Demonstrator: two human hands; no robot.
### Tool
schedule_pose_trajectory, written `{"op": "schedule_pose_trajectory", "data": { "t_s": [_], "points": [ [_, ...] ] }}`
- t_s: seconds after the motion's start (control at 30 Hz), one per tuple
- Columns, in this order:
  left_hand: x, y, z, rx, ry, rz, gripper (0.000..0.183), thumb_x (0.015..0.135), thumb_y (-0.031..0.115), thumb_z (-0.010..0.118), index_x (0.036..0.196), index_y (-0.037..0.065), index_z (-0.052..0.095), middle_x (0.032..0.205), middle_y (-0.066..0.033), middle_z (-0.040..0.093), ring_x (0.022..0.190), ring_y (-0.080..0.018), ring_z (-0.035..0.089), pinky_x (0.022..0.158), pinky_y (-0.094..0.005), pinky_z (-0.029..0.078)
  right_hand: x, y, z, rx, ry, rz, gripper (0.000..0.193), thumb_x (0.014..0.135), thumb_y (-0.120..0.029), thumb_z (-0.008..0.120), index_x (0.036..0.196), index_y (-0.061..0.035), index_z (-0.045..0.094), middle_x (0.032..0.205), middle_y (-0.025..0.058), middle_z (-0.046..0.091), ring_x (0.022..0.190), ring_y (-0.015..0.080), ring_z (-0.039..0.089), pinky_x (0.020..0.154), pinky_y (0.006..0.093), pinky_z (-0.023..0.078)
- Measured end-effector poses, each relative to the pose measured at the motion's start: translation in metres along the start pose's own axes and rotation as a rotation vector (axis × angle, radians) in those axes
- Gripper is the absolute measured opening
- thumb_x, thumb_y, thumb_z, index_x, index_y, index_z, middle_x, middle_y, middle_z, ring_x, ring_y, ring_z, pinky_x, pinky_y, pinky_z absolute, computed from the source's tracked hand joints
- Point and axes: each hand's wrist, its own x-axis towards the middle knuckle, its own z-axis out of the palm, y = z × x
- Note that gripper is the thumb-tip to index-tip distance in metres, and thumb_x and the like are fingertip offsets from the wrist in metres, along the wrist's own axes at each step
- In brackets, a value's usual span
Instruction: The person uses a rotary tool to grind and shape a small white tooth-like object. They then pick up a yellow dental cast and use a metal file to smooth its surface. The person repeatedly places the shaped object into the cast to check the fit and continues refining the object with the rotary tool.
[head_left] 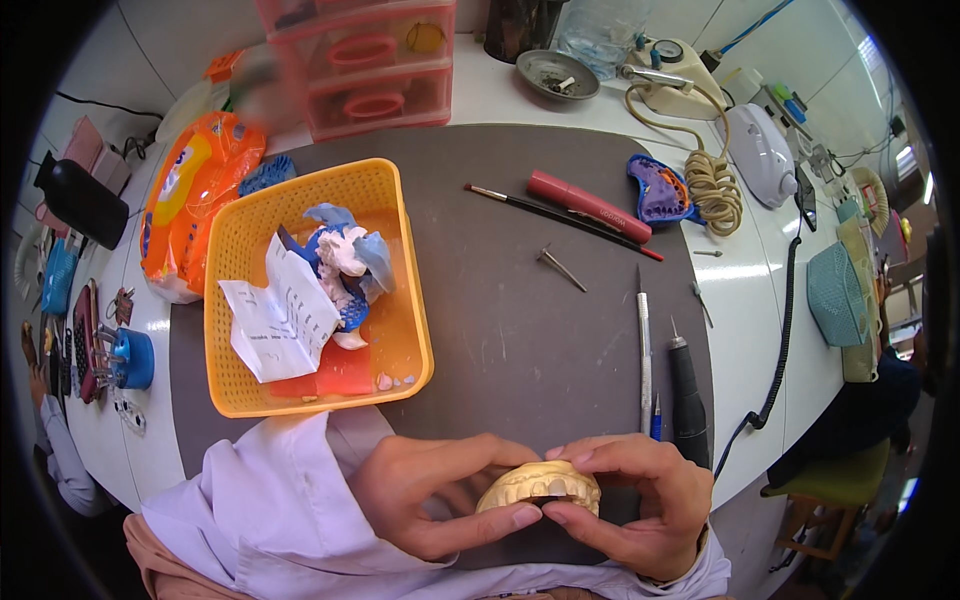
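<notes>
Close to my body, a yellowish plaster dental cast (pixel 530 482) is held between both hands over the near edge of the grey mat. My left hand (pixel 425 490) closes on its left side, thumb on the front along the teeth. From the right, my right hand (pixel 640 490) pinches it, with fingers on top and the thumb at the lower front. One front tooth on the cast looks greyer than the others. Beyond my right hand lie a black handpiece (pixel 688 400) with a thin tip and a slim metal-handled knife (pixel 644 350).
A yellow basket (pixel 418 300) holds folded paper and blue-white impression pieces. A brush (pixel 560 220), a red tube (pixel 590 205), a small metal pin (pixel 562 270) and a blue impression tray (pixel 660 190) lie farther out. Pink drawers (pixel 375 85) stand behind; a black cord (pixel 785 330) runs right.
</notes>
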Motion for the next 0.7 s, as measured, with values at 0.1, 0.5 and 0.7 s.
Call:
{"op": "schedule_pose_trajectory", "data": {
  "t_s": [0.1, 0.5, 0.7],
  "points": [
    [0.0009, 0.0012, -0.0001, 0.014, 0.016, 0.044, 0.032, 0.083, 0.013, 0.066, 0.110, 0.000, 0.056, 0.092, -0.0116, 0.064, 0.076, -0.0161, 0.066, 0.061, -0.0237, 0.053, 0.0023, 0.0023, -0.0018, -0.038, 0.005, -0.089, 0.040, 0.066, 0.002, 0.078, 0.098, 0.0037, 0.055, 0.091, 0.0193, 0.064, 0.086, 0.0282, 0.067, 0.073, 0.0329, 0.055],
    [0.0005, -0.0054, 0.0018, 0.053, 0.027, 0.110, 0.035, 0.081, 0.009, 0.066, 0.113, -0.001, 0.056, 0.091, -0.0116, 0.062, 0.077, -0.0196, 0.064, 0.065, -0.0263, 0.052, 0.0041, 0.0022, -0.0023, -0.064, 0.003, -0.107, 0.035, 0.063, 0.003, 0.079, 0.092, 0.0023, 0.060, 0.090, 0.0196, 0.065, 0.085, 0.0258, 0.067, 0.074, 0.0314, 0.055],
    [0.0001, -0.0043, -0.0002, 0.094, 0.008, 0.134, 0.036, 0.078, 0.006, 0.068, 0.112, -0.003, 0.056, 0.093, -0.0124, 0.062, 0.079, -0.0198, 0.064, 0.064, -0.0259, 0.052, 0.0056, 0.0010, -0.0030, -0.092, -0.007, -0.144, 0.034, 0.063, 0.003, 0.079, 0.091, 0.0009, 0.060, 0.089, 0.0182, 0.066, 0.083, 0.0254, 0.067, 0.073, 0.0303, 0.055]
  ]
}}
